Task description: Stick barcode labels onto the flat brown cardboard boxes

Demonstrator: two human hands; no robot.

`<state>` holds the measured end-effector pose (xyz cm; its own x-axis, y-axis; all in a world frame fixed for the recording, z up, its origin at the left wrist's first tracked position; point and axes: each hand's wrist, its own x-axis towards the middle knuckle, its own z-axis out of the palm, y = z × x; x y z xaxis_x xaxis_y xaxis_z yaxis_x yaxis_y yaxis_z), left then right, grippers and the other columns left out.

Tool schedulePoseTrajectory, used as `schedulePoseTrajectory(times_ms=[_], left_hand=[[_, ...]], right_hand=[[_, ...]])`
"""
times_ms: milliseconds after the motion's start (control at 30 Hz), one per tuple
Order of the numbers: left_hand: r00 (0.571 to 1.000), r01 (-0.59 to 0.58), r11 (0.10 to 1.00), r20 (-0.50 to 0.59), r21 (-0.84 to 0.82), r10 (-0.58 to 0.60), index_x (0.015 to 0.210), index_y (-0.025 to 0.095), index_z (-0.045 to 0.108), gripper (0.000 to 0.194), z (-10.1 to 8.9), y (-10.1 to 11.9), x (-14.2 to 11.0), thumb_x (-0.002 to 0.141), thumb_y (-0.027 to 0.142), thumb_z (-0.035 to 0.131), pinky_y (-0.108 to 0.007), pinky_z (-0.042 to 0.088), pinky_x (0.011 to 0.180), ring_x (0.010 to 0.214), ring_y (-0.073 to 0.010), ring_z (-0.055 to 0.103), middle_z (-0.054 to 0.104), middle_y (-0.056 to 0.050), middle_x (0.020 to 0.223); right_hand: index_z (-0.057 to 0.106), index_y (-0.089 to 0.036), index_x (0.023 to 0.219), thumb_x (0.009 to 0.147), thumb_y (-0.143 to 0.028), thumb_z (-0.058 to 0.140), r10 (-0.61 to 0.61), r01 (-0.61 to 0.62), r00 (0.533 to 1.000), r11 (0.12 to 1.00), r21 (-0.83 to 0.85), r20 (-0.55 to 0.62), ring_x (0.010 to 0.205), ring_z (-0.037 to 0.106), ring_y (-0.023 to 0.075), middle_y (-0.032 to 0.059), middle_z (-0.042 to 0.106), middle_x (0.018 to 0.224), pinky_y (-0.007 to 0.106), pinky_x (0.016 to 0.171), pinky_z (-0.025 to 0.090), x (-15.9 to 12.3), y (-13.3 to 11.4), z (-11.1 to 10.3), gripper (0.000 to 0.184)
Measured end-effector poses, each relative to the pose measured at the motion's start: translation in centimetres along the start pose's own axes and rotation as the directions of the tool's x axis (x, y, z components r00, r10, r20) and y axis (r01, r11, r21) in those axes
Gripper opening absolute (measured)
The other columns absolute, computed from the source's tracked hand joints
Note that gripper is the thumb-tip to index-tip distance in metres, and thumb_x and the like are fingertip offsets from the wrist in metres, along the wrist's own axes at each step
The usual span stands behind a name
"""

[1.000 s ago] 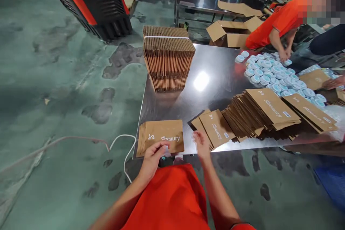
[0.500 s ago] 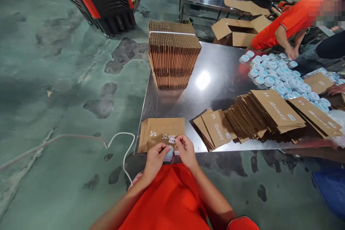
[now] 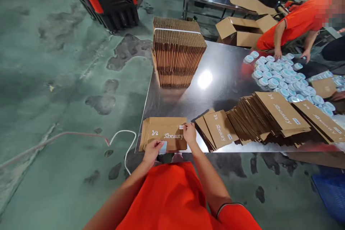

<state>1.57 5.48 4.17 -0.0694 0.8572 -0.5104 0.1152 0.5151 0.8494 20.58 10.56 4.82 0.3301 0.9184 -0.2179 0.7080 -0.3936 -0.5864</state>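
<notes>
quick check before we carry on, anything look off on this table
The strapped stack of flattened cardboard looks uneven: its upper part overhangs the lower and may lean. The loose printed kraft flats nearby lie fanned, unsquared.

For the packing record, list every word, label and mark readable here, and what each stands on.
"Sbeauty", in white, on the flat brown kraft carton nearest the person.
"Sbeauty", on the brown kraft carton to its right.
"Sbeauty", on the top carton of the fanned kraft stack.
Small white carton label: too small to read.
Small white tag at the right hand: too small to read.
</notes>
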Motion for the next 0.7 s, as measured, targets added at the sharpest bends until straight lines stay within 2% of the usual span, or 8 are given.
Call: schedulePoseTrajectory(times_ms=[267,433,500,600,700], left_hand=[[1.0,-0.021,0.999,0.017,-0.035,0.022,0.056,0.017,0.055,0.042,-0.1,-0.1,-0.2,0.059,0.057,0.067,-0.022,0.033,0.047,0.048,-0.0097,0.042,0.048,0.005,0.05],[0.999,-0.045,0.998,0.024,-0.042,0.046,0.057,0.017,0.057,0.041,-0.1,0.2,-0.4,0.059,0.057,0.068,-0.023,0.037,0.049,0.049,-0.011,0.048,0.053,0.004,0.051],[0.998,-0.058,0.998,0.027,-0.036,0.059,0.058,0.017,0.057,0.039,0.0,0.3,-0.5,0.06,0.055,0.067,-0.024,0.039,0.051,0.051,-0.0121,0.05,0.056,0.003,0.052],[0.996,-0.09,0.996,0.028,-0.016,0.09,0.057,0.017,0.058,0.038,-0.1,0.6,-0.7,0.061,0.054,0.067,-0.026,0.042,0.054,0.054,-0.0142,0.054,0.061,0.0,0.057],[0.99,-0.142,0.99,-0.02,0.021,0.142,0.058,0.018,0.059,0.034,-0.8,1.3,-0.8,0.062,0.051,0.066,-0.028,0.045,0.061,0.063,-0.0167,0.058,0.066,-0.004,0.07]], right_hand=[[0.059,-0.017,0.074,0.086,-0.02,0.044,-0.056,0.053,0.996,0.997,-0.054,-0.062,0.08,0.056,0.0213,0.0114,0.057,0.088,0.033,0.076,0.043,0.0,0.5,0.9,0.019],[0.053,-0.019,0.071,0.075,-0.031,0.063,-0.076,0.081,0.989,0.996,0.035,-0.125,0.073,0.053,0.0181,0.0039,0.056,0.075,0.029,0.069,0.042,0.2,0.9,1.3,0.015],[0.055,-0.019,0.081,0.071,-0.031,0.065,-0.02,0.041,0.991,0.988,0.152,-0.135,0.067,0.053,0.0171,-0.0004,0.055,0.068,0.028,0.066,0.042,0.5,1.1,1.2,0.018],[0.053,-0.018,0.101,0.073,-0.029,0.059,0.046,-0.005,0.99,0.955,0.296,-0.133,0.06,0.053,0.0164,-0.0043,0.054,0.062,0.028,0.064,0.042,0.6,1.7,0.6,0.031],[0.054,-0.015,0.105,0.077,-0.03,0.053,0.054,-0.005,0.988,0.947,0.32,-0.143,0.064,0.055,0.0171,-0.0001,0.057,0.069,0.03,0.066,0.044,-0.2,2.4,0.2,0.032]])
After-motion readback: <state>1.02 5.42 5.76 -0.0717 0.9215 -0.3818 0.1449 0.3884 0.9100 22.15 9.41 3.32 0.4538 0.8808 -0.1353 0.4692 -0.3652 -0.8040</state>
